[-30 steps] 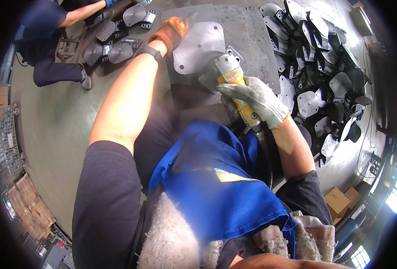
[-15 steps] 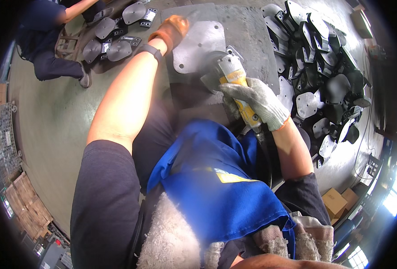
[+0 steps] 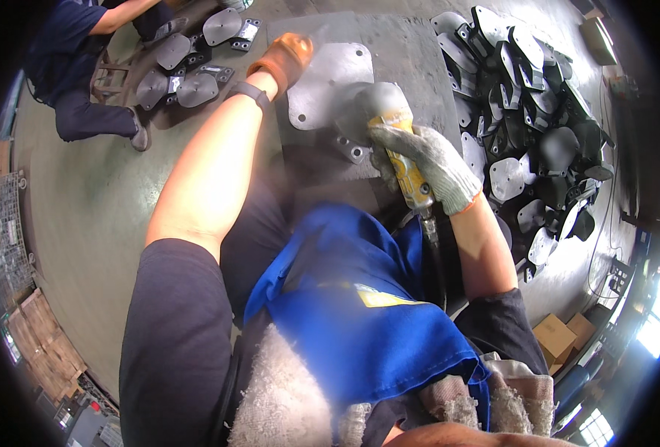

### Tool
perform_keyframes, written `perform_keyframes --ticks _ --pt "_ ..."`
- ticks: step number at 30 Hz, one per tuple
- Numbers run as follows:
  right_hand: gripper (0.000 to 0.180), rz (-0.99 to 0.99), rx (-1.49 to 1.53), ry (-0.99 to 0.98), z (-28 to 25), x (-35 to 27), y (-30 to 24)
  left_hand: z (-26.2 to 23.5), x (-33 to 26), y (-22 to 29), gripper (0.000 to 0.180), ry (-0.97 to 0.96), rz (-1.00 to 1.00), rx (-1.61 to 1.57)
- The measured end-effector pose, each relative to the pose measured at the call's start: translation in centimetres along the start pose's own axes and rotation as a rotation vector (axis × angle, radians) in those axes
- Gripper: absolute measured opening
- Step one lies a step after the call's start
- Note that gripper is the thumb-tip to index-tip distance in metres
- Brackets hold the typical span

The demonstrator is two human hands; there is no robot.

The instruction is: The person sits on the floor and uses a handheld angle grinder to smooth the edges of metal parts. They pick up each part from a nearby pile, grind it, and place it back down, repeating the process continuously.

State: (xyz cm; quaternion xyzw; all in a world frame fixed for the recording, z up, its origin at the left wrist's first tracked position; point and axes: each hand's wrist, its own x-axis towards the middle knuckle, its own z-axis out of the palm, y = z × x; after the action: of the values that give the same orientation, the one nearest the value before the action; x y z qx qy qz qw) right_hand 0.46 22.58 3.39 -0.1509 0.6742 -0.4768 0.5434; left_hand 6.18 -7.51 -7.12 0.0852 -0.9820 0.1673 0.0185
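My right hand (image 3: 438, 167), in a grey knit glove, is wrapped round the yellow body of an angle grinder (image 3: 406, 175). The grinder's blurred head lies over the right side of a flat grey metal plate (image 3: 328, 71) with rounded corners and small holes. At the plate's upper left edge, my left hand (image 3: 285, 61), in an orange glove, is closed on it; its fingertips are hidden. A bracket end with holes (image 3: 354, 150) shows below the plate, near the grinder disc. The plate rests on a dark work surface (image 3: 419, 52).
A large heap of similar plates with brackets (image 3: 523, 112) lies to the right. Several more plates (image 3: 196, 88) sit on the floor at upper left, beside a seated person in dark clothes (image 3: 84, 97). Cardboard boxes (image 3: 555, 337) stand at lower right. A cord (image 3: 434, 253) trails from the grinder.
The grinder head has moved slightly upward and turned over the plate's right side. It now covers the bracket end at right and uncovers the one below. My left hand stays nearly in place.
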Motion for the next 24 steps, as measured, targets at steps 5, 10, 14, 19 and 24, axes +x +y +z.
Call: perform_keyframes --ticks 5,10,14,19,24 --pt "0.035 -0.018 -0.022 -0.017 -0.2 0.6 -0.9 0.0 -0.1 0.1 0.022 -0.021 0.042 0.077" --pt "0.039 -0.053 0.086 0.061 0.3 0.3 0.4 -0.2 0.4 -0.3 0.024 -0.099 0.032 0.048" --pt "0.041 0.011 -0.011 0.051 0.4 0.4 -1.3 -0.1 0.4 -0.3 0.024 -0.123 0.034 0.008" --pt "0.037 0.055 -0.013 0.01 -1.1 -0.3 1.4 -0.1 0.3 -0.1 0.02 -0.048 -0.011 -0.06" --pt "0.036 0.076 -0.046 0.008 0.2 -2.9 1.2 0.1 -0.2 0.7 0.023 0.01 0.055 0.162"
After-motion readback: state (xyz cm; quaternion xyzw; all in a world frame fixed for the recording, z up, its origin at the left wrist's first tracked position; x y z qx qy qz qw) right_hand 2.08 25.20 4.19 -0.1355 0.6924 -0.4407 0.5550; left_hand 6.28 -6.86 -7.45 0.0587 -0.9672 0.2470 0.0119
